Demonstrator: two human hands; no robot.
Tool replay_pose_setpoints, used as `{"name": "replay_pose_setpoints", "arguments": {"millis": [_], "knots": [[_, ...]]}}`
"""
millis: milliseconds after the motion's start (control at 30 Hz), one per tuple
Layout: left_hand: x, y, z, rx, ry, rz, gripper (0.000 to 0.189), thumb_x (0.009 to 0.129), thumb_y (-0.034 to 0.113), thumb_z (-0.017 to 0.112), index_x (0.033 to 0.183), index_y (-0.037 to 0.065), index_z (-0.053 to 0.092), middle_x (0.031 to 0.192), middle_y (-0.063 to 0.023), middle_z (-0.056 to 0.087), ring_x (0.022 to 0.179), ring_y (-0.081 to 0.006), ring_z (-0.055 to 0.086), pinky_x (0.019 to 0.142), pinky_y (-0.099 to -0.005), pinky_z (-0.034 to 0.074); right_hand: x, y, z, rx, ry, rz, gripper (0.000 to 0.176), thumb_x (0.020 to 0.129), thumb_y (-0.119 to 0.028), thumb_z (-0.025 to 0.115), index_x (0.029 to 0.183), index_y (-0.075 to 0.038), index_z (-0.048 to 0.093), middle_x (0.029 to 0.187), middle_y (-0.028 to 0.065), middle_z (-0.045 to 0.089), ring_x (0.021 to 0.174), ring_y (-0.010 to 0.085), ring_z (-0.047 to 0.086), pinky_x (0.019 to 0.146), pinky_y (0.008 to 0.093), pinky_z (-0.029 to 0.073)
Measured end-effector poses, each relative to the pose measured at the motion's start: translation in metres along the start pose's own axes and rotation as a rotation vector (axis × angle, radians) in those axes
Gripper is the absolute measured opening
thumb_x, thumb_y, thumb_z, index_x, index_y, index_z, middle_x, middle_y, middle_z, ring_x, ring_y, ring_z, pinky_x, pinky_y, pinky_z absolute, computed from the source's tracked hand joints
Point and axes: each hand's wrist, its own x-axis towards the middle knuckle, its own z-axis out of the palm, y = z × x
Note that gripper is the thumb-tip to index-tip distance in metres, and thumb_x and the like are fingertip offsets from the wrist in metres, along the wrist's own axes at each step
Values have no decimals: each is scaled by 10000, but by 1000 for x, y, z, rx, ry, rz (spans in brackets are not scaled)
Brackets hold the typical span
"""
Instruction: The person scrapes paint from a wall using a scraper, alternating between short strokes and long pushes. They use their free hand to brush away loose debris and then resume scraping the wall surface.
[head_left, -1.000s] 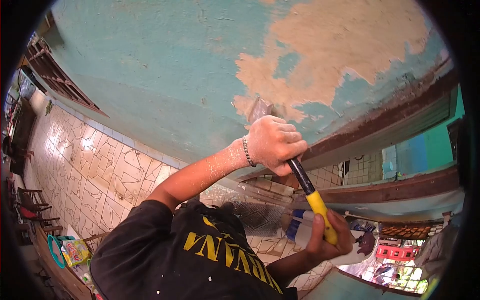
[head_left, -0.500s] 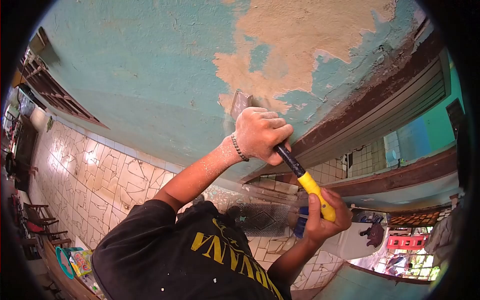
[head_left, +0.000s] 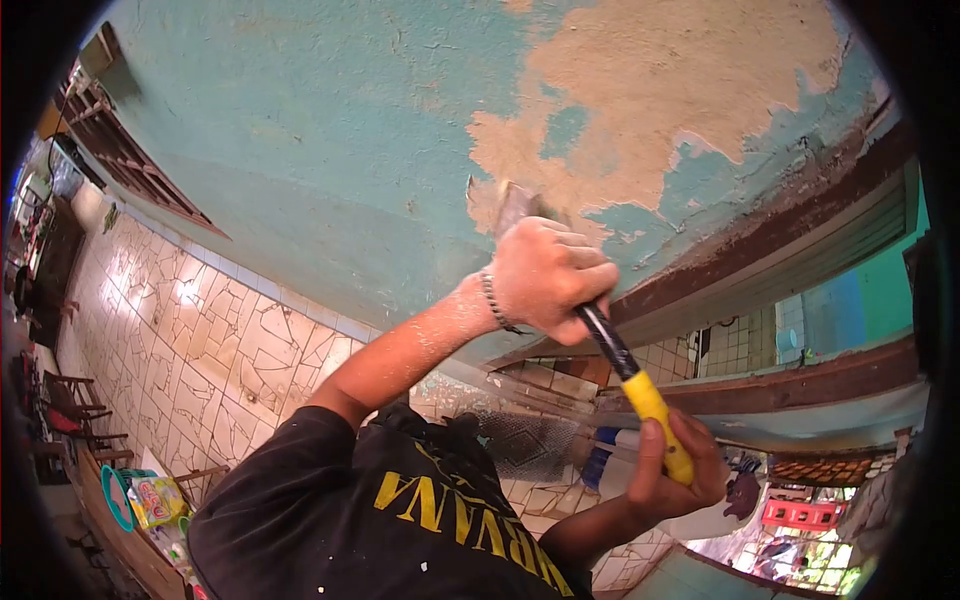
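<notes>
A long-handled scraper [head_left: 612, 345] slants across the middle of the view, its flat metal blade [head_left: 516, 206] against the wall at the lower left of a bare tan patch [head_left: 660, 90]. My left hand [head_left: 552, 278] is closed around the black part of the shaft just behind the blade, hiding where the two join. Pale dust coats this hand and its forearm. Lower right, my right hand [head_left: 690, 462] wraps the yellow end of the handle, thumb along its side. Around the patch, turquoise paint [head_left: 330, 130] covers the wall, with ragged, lifted edges.
A brown wooden frame [head_left: 770, 230] runs along the wall's right side. Broken-tile flooring [head_left: 240, 350] lies below at left. A doormat [head_left: 530, 445] is on the floor beneath my arms. A table with a teal basket [head_left: 117, 498] is at lower left, a red stool [head_left: 803, 514] at right.
The view has shifted, so wall, scraper and both hands appear farther right. The right hand and handle end also sit lower in view. Both hands keep the same grip.
</notes>
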Motion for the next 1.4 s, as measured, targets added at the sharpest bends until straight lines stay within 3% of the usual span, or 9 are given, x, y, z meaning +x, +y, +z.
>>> {"name": "replay_pose_setpoints", "arguments": {"millis": [133,300,533,667,800,1000,1067,1133,1400], "knots": [[-7,-13,-14,53,-41,12,240,645,311,727,678,172,534,603,-1,489,538,-221,566,482,-365,410,-4,8,26,62,-25,-32,219,760,-22,849,944,18,736,839,197,758,736,297,759,700,337,608],[8,5,9,47,-47,45,292,677,384,687,680,160,500,614,-10,536,570,-218,622,508,-370,477,-16,18,2,41,60,87,229,763,-27,857,958,7,742,887,184,755,809,270,747,762,350,604],[-13,-35,-46,215,7,-69,267,664,347,684,679,155,498,578,-22,512,509,-242,581,490,-384,448,14,-2,61,182,-126,12,215,766,-28,860,945,5,744,877,194,767,784,290,768,728,346,612],[-2,-22,-41,49,-37,-50,276,670,337,708,655,158,498,587,-13,486,532,-233,564,499,-380,414,8,-6,43,107,-74,-17,232,759,-28,864,956,9,747,874,191,762,776,295,764,720,346,611],[7,-11,-17,-27,28,25,249,671,315,704,672,160,509,597,-7,486,523,-229,551,486,-371,403,2,-23,16,33,77,154,234,734,-45,853,931,-7,734,864,203,740,756,292,724,723,337,587],[1,-15,-34,66,-60,-1,246,659,303,701,674,157,504,599,-5,485,544,-229,558,492,-369,417,-7,-16,33,-57,48,29,246,745,-82,867,953,-12,756,855,153,738,775,285,721,733,347,577],[4,-12,-23,58,-61,-12,242,659,308,698,677,157,508,599,-8,487,545,-236,561,499,-375,419,-7,-4,25,-35,12,131,251,732,-62,878,947,-6,762,862,141,740,799,281,723,794,344,576],[7,-7,-14,54,-37,12,253,672,336,692,681,156,514,598,-16,485,551,-247,571,512,-383,430,-7,-4,17,17,86,136,231,739,-44,871,939,-5,761,865,151,749,793,291,735,770,337,580],[-6,-16,-43,109,-79,-94,254,663,317,688,684,129,518,610,-36,550,566,-277,615,522,-412,465,10,-23,40,72,-69,4,203,763,-16,852,938,7,752,836,172,756,752,274,758,705,323,585]]}}
